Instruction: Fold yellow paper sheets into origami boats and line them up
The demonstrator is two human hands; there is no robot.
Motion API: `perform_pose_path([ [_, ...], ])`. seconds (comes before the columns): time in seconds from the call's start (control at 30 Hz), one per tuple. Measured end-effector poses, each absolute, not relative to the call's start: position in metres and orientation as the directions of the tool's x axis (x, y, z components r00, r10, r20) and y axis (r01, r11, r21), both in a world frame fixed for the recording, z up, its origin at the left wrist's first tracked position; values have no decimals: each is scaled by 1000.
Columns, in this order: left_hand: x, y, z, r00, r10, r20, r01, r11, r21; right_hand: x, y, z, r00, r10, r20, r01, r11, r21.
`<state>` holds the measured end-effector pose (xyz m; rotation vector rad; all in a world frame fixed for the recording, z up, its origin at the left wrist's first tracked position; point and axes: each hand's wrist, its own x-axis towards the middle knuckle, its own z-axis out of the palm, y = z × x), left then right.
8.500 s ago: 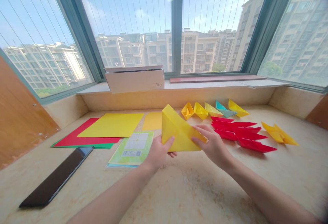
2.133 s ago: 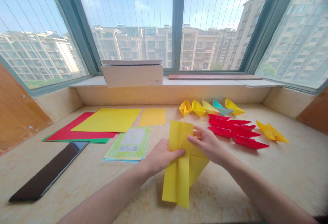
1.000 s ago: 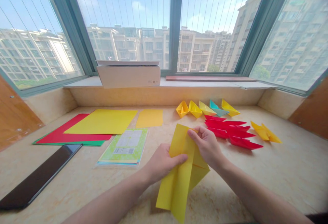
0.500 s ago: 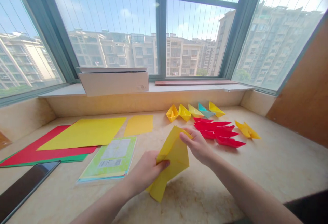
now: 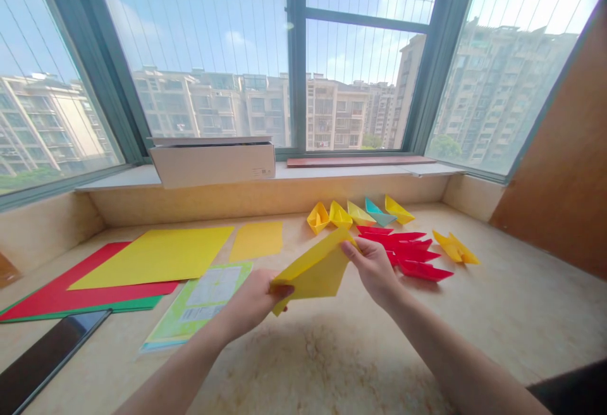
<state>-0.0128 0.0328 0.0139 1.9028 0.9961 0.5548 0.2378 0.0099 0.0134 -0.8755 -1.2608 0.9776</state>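
A folded sheet of yellow paper spans the gap between my hands, tilted and forming a flattened triangle. My left hand pinches its lower left corner, and my right hand grips its upper right end. Beyond my right hand lie several red paper boats, partly hidden behind it. A row of several yellow paper boats and one teal boat stands farther back. Below my left hand is a green-patterned paper pack.
Loose yellow, orange, red and green sheets lie left on the marble sill. A dark tablet sits front left, a yellow boat right, and a cardboard box against the window.
The yellow paper has been folded over into a smaller triangle and lifted off the sill, now held nearly level between my hands. The view has also shifted slightly.
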Motion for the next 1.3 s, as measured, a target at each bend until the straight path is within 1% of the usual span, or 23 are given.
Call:
perform_pose_path([
  [0.1, -20, 37, 20, 589, 807, -45, 414, -253, 875, 240, 10, 17, 18, 942, 336, -117, 336, -935],
  [0.17, -24, 38, 22, 612, 789, -60, 345, -197, 918, 243, 12, 16, 62, 944, 324, -154, 330, -931],
  [0.23, -24, 40, 24, 596, 803, -26, 248, -153, 957, 245, 15, 13, 110, 947, 302, -213, 320, -923],
  [0.3, -22, 41, 24, 520, 853, 39, 161, -143, 976, 248, 18, 10, 114, 955, 275, -280, 296, -913],
  [0.4, -19, 42, 23, 363, 920, 147, 64, -182, 981, 252, 19, 9, 58, 962, 268, -336, 271, -902],
  [0.5, -17, 42, 24, 244, 947, 212, -37, -209, 977, 254, 19, 9, -51, 970, 237, -279, 214, -936],
  [0.53, -17, 42, 23, 208, 953, 219, -71, -208, 976, 253, 19, 9, -62, 973, 221, -249, 200, -948],
  [0.6, -16, 42, 21, 130, 969, 210, -103, -198, 975, 251, 19, 6, -5, 973, 230, -210, 224, -952],
  [0.63, -15, 43, 19, 90, 976, 198, -78, -191, 978, 250, 20, 4, 59, 961, 268, -200, 275, -940],
  [0.7, -14, 43, 12, 17, 982, 186, 54, -186, 981, 246, 20, 0, 193, 897, 398, -137, 427, -894],
  [0.77, -12, 41, 4, 11, 978, 209, 213, -207, 955, 243, 17, -6, 272, 784, 559, 11, 578, -816],
  [0.83, -7, 35, -1, 143, 968, 207, 290, -241, 926, 242, 12, -12, 261, 656, 708, 200, 681, -704],
  [0.9, -1, 25, -1, 280, 939, 199, 266, -275, 924, 242, 7, -17, 139, 530, 837, 360, 760, -541],
  [0.93, 2, 19, 0, 317, 926, 205, 216, -281, 935, 243, 4, -18, 42, 467, 883, 413, 797, -441],
  [1.0, 8, 9, 4, 317, 925, 207, 58, -237, 970, 242, 0, -19, -173, 365, 915, 451, 855, -256],
  [1.03, 11, 6, 6, 312, 930, 195, -37, -193, 981, 241, -2, -19, -268, 329, 906, 441, 878, -188],
  [1.07, 13, 3, 7, 299, 936, 185, -140, -149, 979, 239, -3, -19, -346, 306, 887, 421, 895, -145],
  [1.13, 15, 2, 8, 291, 941, 171, -364, -57, 930, 233, -3, -20, -450, 291, 844, 380, 918, -114],
  [1.2, 14, 3, 7, 293, 941, 167, -574, 34, 818, 227, -2, -21, -508, 291, 811, 354, 929, -112],
  [1.23, 13, 4, 6, 300, 940, 165, -656, 77, 751, 225, -1, -21, -522, 293, 801, 351, 930, -111],
  [1.3, 11, 4, 5, 338, 927, 160, -750, 163, 641, 223, 1, -22, -527, 306, 793, 362, 925, -116],
])
